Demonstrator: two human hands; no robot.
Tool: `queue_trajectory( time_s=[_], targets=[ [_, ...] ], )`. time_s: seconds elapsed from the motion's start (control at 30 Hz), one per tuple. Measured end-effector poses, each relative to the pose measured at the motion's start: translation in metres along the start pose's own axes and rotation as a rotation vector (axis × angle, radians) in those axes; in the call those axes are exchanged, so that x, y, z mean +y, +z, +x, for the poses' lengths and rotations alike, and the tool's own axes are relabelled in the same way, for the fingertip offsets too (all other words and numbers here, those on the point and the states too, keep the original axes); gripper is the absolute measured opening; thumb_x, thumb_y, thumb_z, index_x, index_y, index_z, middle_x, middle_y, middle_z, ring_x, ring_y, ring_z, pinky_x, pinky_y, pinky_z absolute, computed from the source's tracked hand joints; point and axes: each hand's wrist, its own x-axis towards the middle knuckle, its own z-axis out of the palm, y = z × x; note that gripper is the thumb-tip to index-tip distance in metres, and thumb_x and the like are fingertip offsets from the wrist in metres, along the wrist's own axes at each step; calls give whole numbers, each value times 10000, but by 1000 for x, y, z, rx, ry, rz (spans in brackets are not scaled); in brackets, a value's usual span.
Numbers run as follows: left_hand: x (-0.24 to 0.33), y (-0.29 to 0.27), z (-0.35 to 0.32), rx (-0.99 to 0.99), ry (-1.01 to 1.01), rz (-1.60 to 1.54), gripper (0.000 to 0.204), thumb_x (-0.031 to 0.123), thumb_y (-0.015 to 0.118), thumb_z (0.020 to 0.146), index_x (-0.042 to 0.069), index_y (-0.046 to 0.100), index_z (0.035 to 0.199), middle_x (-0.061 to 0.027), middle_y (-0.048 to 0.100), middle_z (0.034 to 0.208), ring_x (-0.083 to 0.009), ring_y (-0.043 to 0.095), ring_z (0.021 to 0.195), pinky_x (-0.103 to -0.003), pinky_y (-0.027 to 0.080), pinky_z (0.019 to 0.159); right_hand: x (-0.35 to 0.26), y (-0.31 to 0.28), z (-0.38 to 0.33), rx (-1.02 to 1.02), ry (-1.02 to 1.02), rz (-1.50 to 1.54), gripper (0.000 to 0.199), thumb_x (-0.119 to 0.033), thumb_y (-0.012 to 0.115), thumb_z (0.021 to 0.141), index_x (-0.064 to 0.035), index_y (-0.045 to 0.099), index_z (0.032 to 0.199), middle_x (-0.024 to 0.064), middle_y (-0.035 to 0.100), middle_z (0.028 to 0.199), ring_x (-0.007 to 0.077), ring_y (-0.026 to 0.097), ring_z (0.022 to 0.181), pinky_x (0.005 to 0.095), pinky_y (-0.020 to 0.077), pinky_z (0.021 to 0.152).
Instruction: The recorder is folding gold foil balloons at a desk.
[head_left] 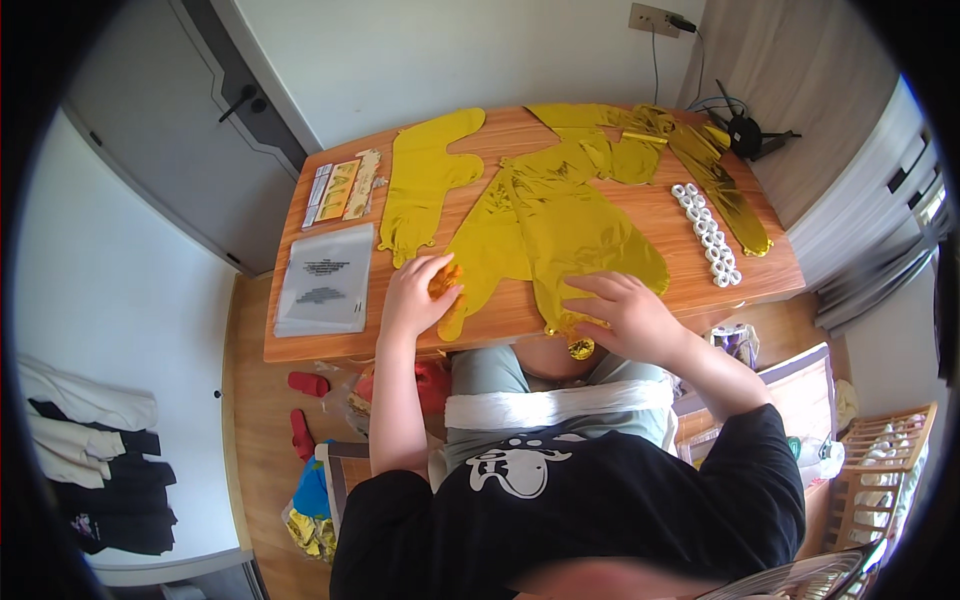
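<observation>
Mostly crinkled gold foil (590,215); wood-grained table (690,292)

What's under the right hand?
Gold foil shows around the fingers of the right hand, and a round gold piece shows nearer the body. Whatever lies directly beneath the palm is covered, so it can't be seen.

Bare tabletop (655,208) leaves a passage between the central gold foil balloon (580,225) and the white rolls (706,234). Behind, crumpled foil (645,130) and a black router (744,135) obstruct.
</observation>
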Motion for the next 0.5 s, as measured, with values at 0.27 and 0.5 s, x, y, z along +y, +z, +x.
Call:
queue_trajectory(
  time_s=[0.27, 0.5],
  targets=[
    [-10, -6, -3, -31, -51, -70, 425, 114, 763, 860, 22, 681, 1267, -163, 697, 1196, -334, 671, 1122, -403, 523, 978, -115, -121, 14, 473, -858, 1108, 236, -234, 647, 1041, -26, 644, 929, 236, 731, 1083, 314, 712, 829, 414, 592, 718],
    [-6, 0, 1, -88, -81, -39, 401, 133, 735, 893, 34, 679, 1277, -151, 677, 1221, -327, 647, 1158, -400, 503, 1008, -123, -121, 10, 520, -867, 1210, 195, -236, 584, 1076, -111, 600, 926, 109, 731, 1030, 213, 664, 920, 336, 522, 760]
  ],
)
